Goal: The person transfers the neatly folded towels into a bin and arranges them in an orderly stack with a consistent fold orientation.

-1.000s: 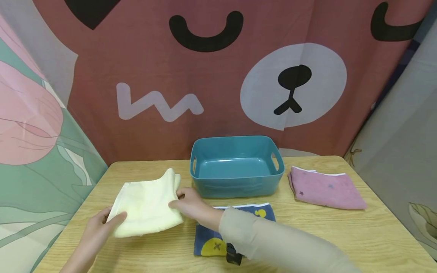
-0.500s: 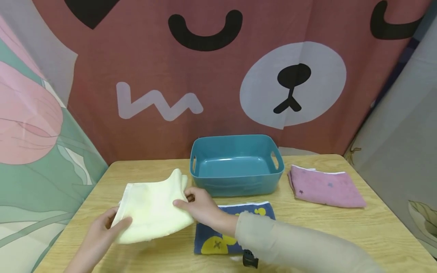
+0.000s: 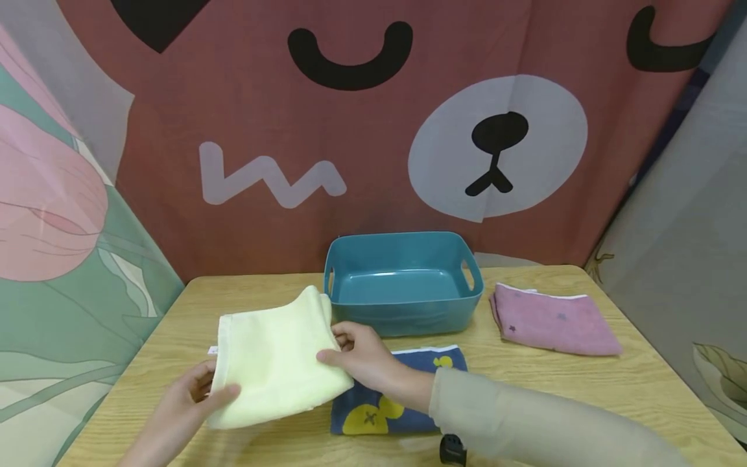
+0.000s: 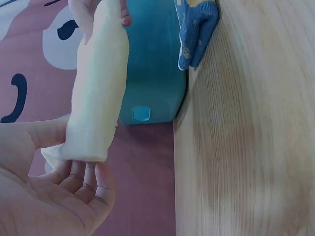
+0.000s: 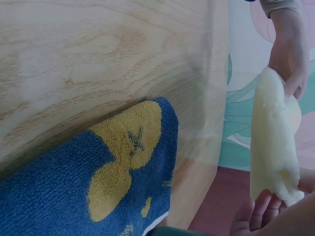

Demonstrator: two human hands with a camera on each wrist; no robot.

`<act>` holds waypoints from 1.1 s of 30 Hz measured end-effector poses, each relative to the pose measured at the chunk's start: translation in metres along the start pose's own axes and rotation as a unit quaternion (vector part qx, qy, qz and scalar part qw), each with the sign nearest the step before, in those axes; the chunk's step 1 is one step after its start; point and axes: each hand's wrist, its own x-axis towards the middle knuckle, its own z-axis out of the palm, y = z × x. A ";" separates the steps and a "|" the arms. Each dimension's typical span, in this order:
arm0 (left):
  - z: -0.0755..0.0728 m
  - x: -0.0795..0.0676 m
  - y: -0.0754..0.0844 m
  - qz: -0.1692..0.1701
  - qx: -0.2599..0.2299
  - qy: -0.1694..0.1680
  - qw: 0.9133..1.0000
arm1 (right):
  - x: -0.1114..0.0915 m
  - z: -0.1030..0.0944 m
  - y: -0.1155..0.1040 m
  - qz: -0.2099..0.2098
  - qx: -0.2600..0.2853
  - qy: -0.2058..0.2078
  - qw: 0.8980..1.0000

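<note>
The left hand [image 3: 179, 403], at eight o'clock of the yellow cloth [image 3: 277, 366], and the right hand [image 3: 364, 357], at three, each pinch an edge, probably to keep its folds together (it is above the table [image 3: 251, 288]). Thumbs lie on top, fingers behind. Farther, at two o'clock, stands the teal basin [image 3: 403, 319].

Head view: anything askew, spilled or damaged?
Nothing looks spilled or damaged. Only minor untidiness: the pale yellow cloth rises to an uneven peak near the right hand, and a small white tag pokes past its edge by the left hand. The pink cloth lies slightly skewed.
</note>
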 end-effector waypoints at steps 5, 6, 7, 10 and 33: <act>0.004 -0.001 0.003 0.014 -0.019 -0.018 1.000 | -0.004 -0.006 -0.002 -0.002 -0.004 0.011 1.000; 0.004 -0.001 0.003 0.012 -0.024 -0.024 0.999 | -0.005 -0.007 -0.002 -0.004 -0.007 0.013 1.000; 0.004 -0.001 0.004 0.011 -0.029 -0.030 0.999 | -0.005 -0.008 -0.002 -0.004 -0.011 0.016 1.000; 0.006 -0.001 0.007 0.009 -0.042 -0.037 0.998 | -0.007 -0.012 -0.004 -0.002 -0.023 0.019 1.000; 0.020 0.008 0.028 0.044 -0.093 -0.106 0.989 | -0.024 -0.047 -0.001 0.009 -0.055 0.024 0.998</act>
